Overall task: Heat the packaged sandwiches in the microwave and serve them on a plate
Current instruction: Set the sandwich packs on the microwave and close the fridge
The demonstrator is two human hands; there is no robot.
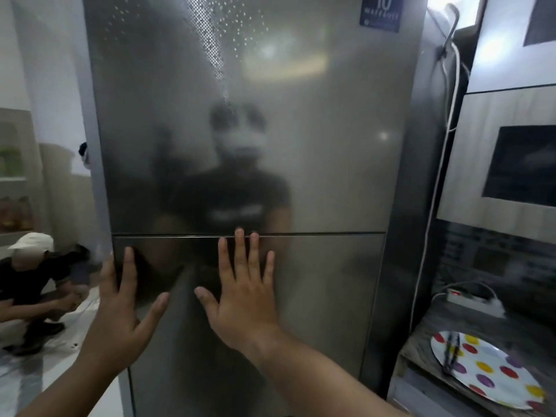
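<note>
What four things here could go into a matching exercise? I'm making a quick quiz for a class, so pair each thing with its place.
Things:
1. right hand
2. left hand
3. tongs
4. power strip

Places:
A. lying on the dotted plate
B. on the counter by the wall
C. at the fridge door's left edge
D. flat on the lower fridge door

Pairs: 1-D, 2-C, 3-A, 4-B

Down to my right, the grey stone-look counter (427, 335) carries a white plate (493, 383) dotted red, yellow and purple. Dark tongs (450, 353) lie across its left side. Further back, near the wall, a white power strip (474, 300) sits on the same counter.
</note>
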